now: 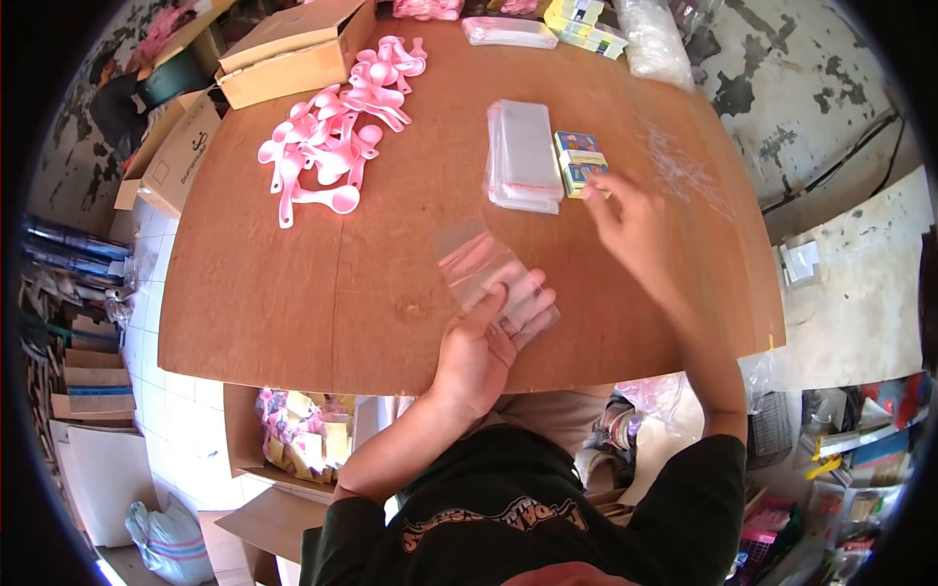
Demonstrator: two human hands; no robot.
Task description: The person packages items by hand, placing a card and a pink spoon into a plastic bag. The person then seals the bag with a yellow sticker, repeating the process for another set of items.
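Note:
A clear plastic bag (479,262) lies across my left hand (489,337), pinned under the thumb with the fingers behind it. My right hand (627,217) is at the near end of a small banded stack of colourful cards (580,161), its fingertips at the stack's lower right edge; whether they grip a card is too small to tell. Just left of the cards lies a pile of clear plastic bags (525,156). Many pink scoops (332,161) are spread over the left part of the brown table (264,313).
An open cardboard box (293,59) stands at the table's back left. Along the back edge are more clear bags (508,32), yellow packs (586,24) and a plastic roll (655,44). Thin clear strands lie at the right. Below the front edge, a box (244,430) holds pink and yellow packets.

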